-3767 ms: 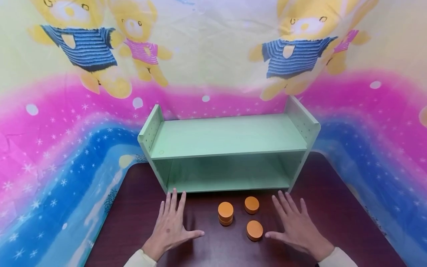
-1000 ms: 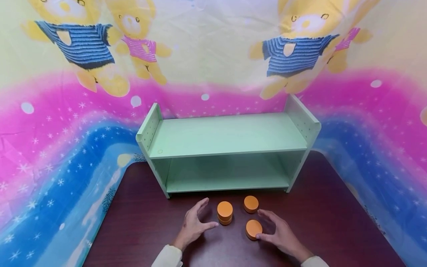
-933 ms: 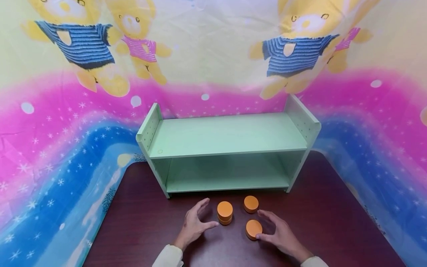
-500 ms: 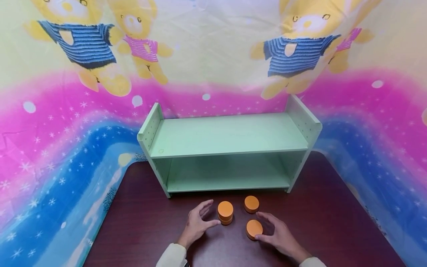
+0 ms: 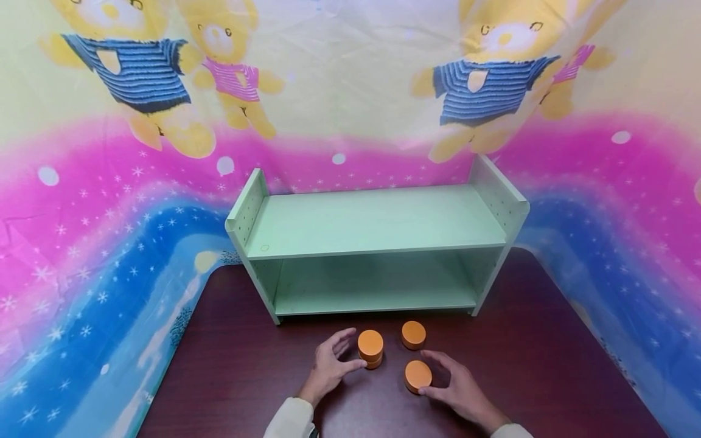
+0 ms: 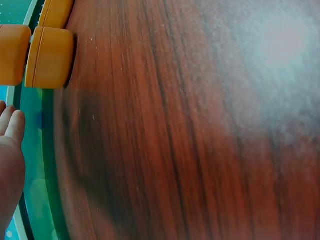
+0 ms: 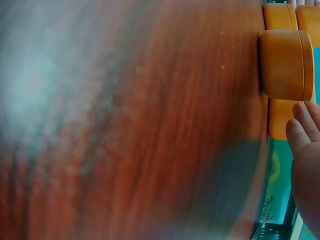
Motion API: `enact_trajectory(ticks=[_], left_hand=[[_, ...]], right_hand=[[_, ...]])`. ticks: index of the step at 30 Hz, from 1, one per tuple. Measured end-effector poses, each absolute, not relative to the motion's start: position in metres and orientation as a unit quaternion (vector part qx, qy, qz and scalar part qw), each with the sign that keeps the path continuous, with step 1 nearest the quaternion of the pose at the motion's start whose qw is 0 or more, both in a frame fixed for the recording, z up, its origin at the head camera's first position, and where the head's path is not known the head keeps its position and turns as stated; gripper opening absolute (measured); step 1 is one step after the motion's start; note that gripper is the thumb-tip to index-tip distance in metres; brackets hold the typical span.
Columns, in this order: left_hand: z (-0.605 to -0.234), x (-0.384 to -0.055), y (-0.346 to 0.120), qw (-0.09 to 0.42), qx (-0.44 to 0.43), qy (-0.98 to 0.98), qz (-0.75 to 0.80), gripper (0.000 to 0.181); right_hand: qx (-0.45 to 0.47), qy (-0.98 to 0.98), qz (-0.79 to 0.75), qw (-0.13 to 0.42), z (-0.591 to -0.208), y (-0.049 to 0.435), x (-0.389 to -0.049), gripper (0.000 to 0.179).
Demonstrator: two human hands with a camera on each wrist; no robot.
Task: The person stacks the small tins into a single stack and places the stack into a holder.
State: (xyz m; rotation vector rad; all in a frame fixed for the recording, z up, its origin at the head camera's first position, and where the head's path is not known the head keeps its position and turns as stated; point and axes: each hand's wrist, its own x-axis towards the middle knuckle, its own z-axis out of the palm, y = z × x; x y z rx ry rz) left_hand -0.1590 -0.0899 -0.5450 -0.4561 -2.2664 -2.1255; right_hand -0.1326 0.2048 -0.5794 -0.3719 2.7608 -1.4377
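Note:
A stack of two orange round lidded tins (image 5: 370, 344) stands on the table before the shelf. Right of it are a rear orange tin (image 5: 413, 334) and a front orange tin (image 5: 418, 375), each alone. My left hand (image 5: 328, 368) curves loosely at the stack's left side, thumb by its front edge. My right hand (image 5: 459, 387) is right of the front tin, thumb tip at its lower right edge, fingers spread behind. Whether either thumb touches is unclear. The left wrist view shows the stack's lower tin (image 6: 50, 57); the right wrist view shows the front tin (image 7: 285, 65).
A pale green two-tier shelf (image 5: 378, 222) stands behind the tins. It rests on a dark reddish-brown table (image 5: 230, 377) with rounded far corners. A cloth backdrop (image 5: 339, 79) printed with bears surrounds the table at the back and sides.
From wide-spread beside the tins, both hands came inward to the tins. Over the last second the left hand crept right toward the stack; the right hand hardly moved. The tins stayed in place.

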Motion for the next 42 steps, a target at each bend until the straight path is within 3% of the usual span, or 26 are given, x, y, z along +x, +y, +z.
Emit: enact_trajectory(ticks=[21,42], left_hand=[[-0.553,-0.161,-0.076,0.008,-0.142,-0.736,-0.662,0.064],[-0.555,-0.160,-0.072,-0.011,-0.110,-0.746,-0.656,0.057]], right_hand=[[-0.141,0.824,-0.549,0.027,-0.590,0.203,-0.130,0.072],[-0.119,0.838,-0.529,0.057,-0.591,0.202,-0.133,0.071]])
